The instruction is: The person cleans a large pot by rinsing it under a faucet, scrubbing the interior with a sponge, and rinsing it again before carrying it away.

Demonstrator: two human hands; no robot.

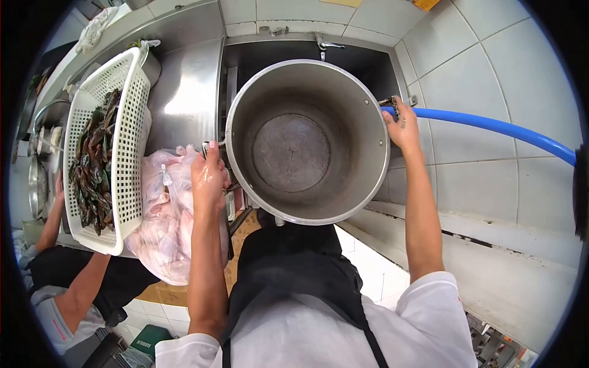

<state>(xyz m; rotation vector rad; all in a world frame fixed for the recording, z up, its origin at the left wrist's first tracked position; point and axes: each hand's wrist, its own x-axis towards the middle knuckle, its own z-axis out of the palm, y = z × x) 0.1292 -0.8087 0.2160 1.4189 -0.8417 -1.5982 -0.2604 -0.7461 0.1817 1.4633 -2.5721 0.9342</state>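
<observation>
At far left, a second person's arm (pixel 54 214) reaches up beside a white perforated basket (pixel 126 153), tilted on the steel counter (pixel 187 98) and holding dark mussels (pixel 92 165). Just right of the basket, touching its lower edge, lies a clear plastic bag (pixel 161 227) of pale contents. The left hand (pixel 208 178) rises over this bag, its fingers curled tight around the left handle of the large steel pot (pixel 307 141). The pot occupies the centre of the scene, held over the sink (pixel 362 58), its open mouth turned toward the camera and its interior bare. A tap (pixel 324 44) projects from the far wall above its rim. The right hand (pixel 402 126) grips the pot's right handle, fingers wrapped closed around it. A blue hose (pixel 491 127) runs from just beside this hand to the right edge, along the tiled wall (pixel 491 67).
</observation>
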